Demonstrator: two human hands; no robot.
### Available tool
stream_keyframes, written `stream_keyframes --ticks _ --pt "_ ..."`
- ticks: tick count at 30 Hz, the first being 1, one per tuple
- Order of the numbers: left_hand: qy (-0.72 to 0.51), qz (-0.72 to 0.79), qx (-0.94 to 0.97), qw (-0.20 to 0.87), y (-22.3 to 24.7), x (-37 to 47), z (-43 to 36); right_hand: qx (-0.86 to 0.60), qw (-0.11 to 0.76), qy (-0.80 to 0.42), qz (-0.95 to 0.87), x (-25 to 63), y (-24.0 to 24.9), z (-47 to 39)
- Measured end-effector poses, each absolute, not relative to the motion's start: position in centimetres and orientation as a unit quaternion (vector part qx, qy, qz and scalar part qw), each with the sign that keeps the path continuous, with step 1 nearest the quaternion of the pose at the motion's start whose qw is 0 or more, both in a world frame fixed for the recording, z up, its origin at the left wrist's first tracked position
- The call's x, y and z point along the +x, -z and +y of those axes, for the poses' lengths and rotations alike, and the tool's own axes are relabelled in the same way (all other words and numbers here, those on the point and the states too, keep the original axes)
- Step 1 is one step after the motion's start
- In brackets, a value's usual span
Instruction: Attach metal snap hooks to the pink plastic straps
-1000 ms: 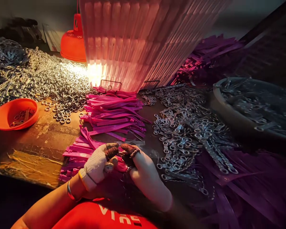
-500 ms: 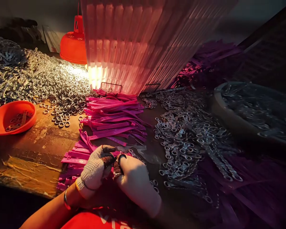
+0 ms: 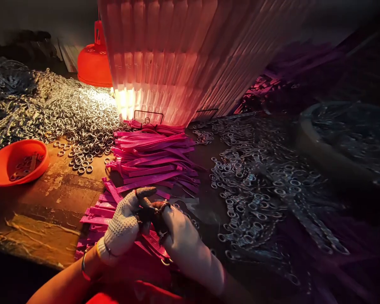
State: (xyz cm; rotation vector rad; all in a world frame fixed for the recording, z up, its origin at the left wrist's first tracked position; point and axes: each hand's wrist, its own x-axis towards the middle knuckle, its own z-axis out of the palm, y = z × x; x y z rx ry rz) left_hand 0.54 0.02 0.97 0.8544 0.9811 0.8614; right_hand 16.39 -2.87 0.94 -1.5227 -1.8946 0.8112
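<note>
My left hand (image 3: 123, 223), in a dotted white glove with dark fingertips, is closed over the front of the pink straps, its forefinger stretched forward. Close beside it on the right, my right hand (image 3: 185, 240), also gloved with dark fingertips, has its fingers curled inward. Whatever the two hands pinch between them is hidden by the dark fingertips. Below the hands, pink straps (image 3: 153, 245) slant down to the right, with a metal ring (image 3: 165, 262) near their lower end. A larger bundle of pink straps (image 3: 155, 154) lies just beyond the hands.
Metal rings (image 3: 82, 135) are heaped at left under a red lamp (image 3: 95, 65). An orange bowl (image 3: 38, 173) holds small metal parts. A ribbed translucent panel (image 3: 164, 71) stands behind the straps. Metal chain pieces (image 3: 256, 198) spread on the right, near a dark basin (image 3: 310, 139).
My right hand has shifted slightly right and down. The straps and a ring below the hands now show. The view has turned a little, so the right-hand things sit farther right.
</note>
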Motion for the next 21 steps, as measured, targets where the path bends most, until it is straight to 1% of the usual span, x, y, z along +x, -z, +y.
stream_keyframes --ticks 2,7,11,13,15,16,18,19,21 --pt "-0.382 0.444 0.365 0.724 -0.1 0.9 -0.2 -0.573 0.282 -0.299 -0.709 15.6 -0.1 -3.4" --pt "-0.395 0.423 0.34 0.741 0.7 1.4 -0.2 -0.607 0.267 -0.195 -0.722 15.2 0.7 -4.1" --pt "-0.388 0.433 0.432 0.689 0.4 1.3 0.1 -0.637 0.273 -0.201 -0.692 15.2 0.5 -3.6" --pt "-0.393 0.439 0.443 0.676 0.5 1.2 0.1 -0.65 0.247 -0.18 -0.695 14.8 0.6 -3.5" --pt "-0.403 0.445 0.396 0.695 0.9 1.3 0.0 -0.654 0.209 -0.158 -0.71 14.4 0.7 -3.5" --pt "-0.408 0.449 0.363 0.707 1.1 1.3 0.0 -0.653 0.191 -0.167 -0.714 14.2 0.8 -3.6" --pt "-0.422 0.461 0.319 0.712 1.6 1.4 0.0 -0.648 0.174 -0.232 -0.704 14.1 0.8 -3.6" --pt "-0.425 0.467 0.325 0.705 1.8 1.3 0.1 -0.643 0.172 -0.276 -0.693 14.3 0.7 -3.5" --pt "-0.419 0.473 0.411 0.657 2.1 1.0 0.6 -0.632 0.165 -0.334 -0.68 15.1 0.4 -3.0"
